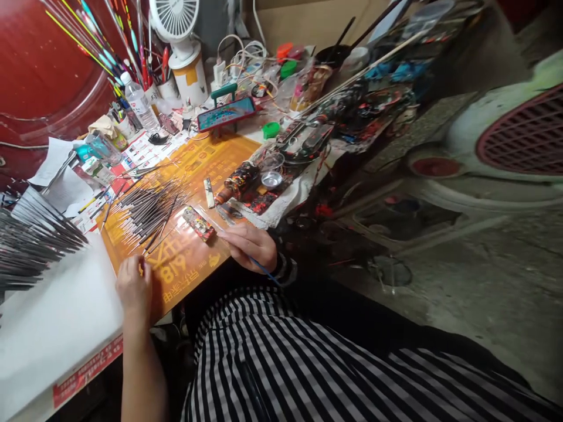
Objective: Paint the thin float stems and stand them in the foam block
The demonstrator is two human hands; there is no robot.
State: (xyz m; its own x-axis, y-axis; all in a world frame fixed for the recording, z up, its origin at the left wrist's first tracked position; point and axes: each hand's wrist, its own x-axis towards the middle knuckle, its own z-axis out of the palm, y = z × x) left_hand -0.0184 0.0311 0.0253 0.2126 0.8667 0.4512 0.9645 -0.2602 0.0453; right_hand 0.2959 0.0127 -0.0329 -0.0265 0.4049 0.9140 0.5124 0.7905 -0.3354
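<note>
Noting the margins first: my left hand (134, 290) sits at the near edge of a yellow-orange printed mat (206, 155), its fingers curled down over the mat, and I cannot tell whether they hold anything. My right hand (248, 246) is closed around a thin blue-handled brush (264, 271), just beside a paint-spattered block (199, 224) on the mat. A bundle of thin dark sticks (149, 211) lies on the mat between my hands, nearer the left, with its ends splayed. Working room is bounded by my striped lap garment (264, 363) at the near side and by a white tabletop (57, 316) to the left, whose front edge carries a red label (87, 370). A concrete floor (461, 287) lies beyond the bench's right side. A further fan of dark sticks (30, 252) rests on the white tabletop, well apart from the mat. Farther along the bench stand a phone (225, 114) on a green stand and a paint-crusted jar (237, 181). A small metal cup (271, 179) sits just beside that jar, its contents too small to tell. At the far end are a plastic water bottle (138, 102) and a stained can (189, 73) under a white desk fan (173, 20).
</note>
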